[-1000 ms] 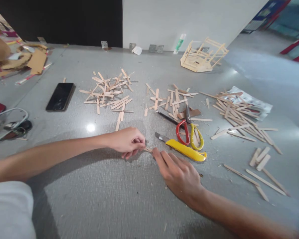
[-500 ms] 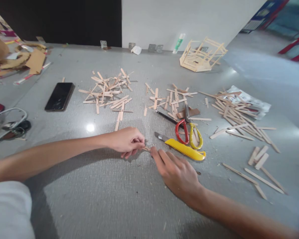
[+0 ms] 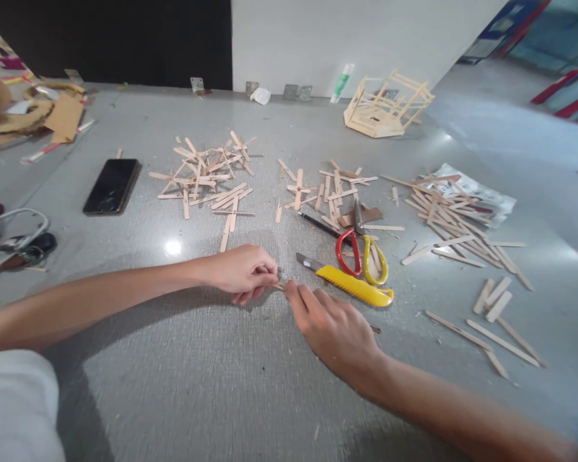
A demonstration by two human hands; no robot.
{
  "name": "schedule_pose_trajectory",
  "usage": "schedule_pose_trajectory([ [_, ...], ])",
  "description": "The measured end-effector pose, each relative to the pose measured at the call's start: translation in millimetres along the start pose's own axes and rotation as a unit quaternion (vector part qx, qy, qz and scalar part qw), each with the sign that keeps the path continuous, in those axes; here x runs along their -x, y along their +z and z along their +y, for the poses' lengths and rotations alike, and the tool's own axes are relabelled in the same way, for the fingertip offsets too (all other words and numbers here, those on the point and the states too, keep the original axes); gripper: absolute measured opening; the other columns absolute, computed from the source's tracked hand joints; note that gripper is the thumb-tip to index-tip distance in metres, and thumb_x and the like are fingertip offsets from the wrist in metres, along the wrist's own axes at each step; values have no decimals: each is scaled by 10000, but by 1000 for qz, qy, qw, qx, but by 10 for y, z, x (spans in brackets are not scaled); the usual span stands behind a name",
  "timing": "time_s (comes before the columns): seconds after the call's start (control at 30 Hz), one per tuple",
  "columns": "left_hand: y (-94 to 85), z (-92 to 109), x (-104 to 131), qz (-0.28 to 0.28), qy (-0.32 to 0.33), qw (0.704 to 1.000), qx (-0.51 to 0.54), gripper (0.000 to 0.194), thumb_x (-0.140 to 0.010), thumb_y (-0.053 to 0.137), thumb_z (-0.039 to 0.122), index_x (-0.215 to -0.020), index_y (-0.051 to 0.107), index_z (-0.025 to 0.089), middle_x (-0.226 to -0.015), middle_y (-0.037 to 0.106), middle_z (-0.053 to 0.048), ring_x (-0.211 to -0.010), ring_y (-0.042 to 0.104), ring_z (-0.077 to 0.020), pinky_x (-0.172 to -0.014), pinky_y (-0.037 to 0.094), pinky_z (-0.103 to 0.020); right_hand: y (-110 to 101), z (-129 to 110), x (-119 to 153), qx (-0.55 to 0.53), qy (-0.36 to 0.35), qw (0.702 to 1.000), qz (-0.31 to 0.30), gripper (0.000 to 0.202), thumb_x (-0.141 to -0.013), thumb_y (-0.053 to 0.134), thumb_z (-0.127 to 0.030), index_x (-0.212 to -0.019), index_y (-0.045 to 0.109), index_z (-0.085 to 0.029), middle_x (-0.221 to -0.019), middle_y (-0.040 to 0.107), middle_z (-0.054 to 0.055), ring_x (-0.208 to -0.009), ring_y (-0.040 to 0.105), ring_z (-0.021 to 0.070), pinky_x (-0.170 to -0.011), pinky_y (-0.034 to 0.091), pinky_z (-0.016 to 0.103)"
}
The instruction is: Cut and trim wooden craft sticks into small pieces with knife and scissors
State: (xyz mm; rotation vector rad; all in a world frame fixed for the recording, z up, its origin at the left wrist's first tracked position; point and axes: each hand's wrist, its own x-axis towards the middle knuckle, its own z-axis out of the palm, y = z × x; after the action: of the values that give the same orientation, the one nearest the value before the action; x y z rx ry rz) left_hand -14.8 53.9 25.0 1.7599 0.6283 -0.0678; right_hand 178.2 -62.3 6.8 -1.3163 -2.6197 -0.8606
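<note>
My left hand [image 3: 243, 271] pinches one end of a small wooden stick piece [image 3: 280, 286] flat against the grey floor. My right hand [image 3: 330, 328] grips the other end with its fingertips, so both hands meet at the stick. Most of the piece is hidden under the fingers. A yellow utility knife [image 3: 351, 285] lies just right of the hands, blade end toward them. Red and yellow scissors [image 3: 361, 253] lie behind the knife.
Heaps of wooden craft sticks lie at the centre left [image 3: 205, 176], centre [image 3: 327, 192] and right [image 3: 457, 221], with loose sticks [image 3: 494, 321] near right. A black phone [image 3: 112, 186] lies left. A stick-built frame [image 3: 388, 106] and a glue tube [image 3: 341, 83] stand by the wall.
My right hand has slid a little left along the stick toward my left hand. My left hand holds still. The view has shifted slightly.
</note>
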Motion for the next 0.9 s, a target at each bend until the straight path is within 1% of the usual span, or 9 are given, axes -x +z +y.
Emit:
schedule_pose_trajectory([
  [0.17,-8,15,7,-6,-10,1000,0,362,-994,497,291,-668,543,139,-510,593,-5,-378,580,-99,-405,458,-168,6,12,56,-11,4,1000,25,240,-888,503,11,-1003,700,-66,-659,590,1,-547,530,123,-521,346,295],
  [0.3,-4,56,16,0,-21,1000,1,364,-997,486,253,-655,535,139,-526,604,-10,-389,592,-103,-401,466,-169,-9,37,107,-6,-2,1000,26,257,-911,492,9,-1036,707,-56,-656,589,0,-553,527,120,-535,343,297],
  [0.47,-4,59,11,-3,-22,1000,9,332,-988,496,241,-674,534,139,-572,620,-15,-396,599,-105,-384,449,-165,-4,58,113,-38,12,999,33,293,-938,444,13,-1037,708,-64,-668,601,-1,-566,541,113,-557,363,284],
  [0.67,-1,44,8,-1,-19,1000,11,326,-980,502,241,-674,536,135,-559,612,-7,-383,588,-94,-380,433,-153,6,55,94,-48,12,998,25,292,-916,456,16,-1039,705,-73,-664,603,-5,-559,549,116,-534,356,287],
  [0.9,0,53,4,-3,-17,1000,11,336,-989,494,241,-670,533,141,-551,618,-6,-379,587,-93,-367,434,-148,13,52,103,-47,17,999,20,271,-892,492,11,-1060,692,-61,-688,624,1,-569,557,119,-534,376,289],
])
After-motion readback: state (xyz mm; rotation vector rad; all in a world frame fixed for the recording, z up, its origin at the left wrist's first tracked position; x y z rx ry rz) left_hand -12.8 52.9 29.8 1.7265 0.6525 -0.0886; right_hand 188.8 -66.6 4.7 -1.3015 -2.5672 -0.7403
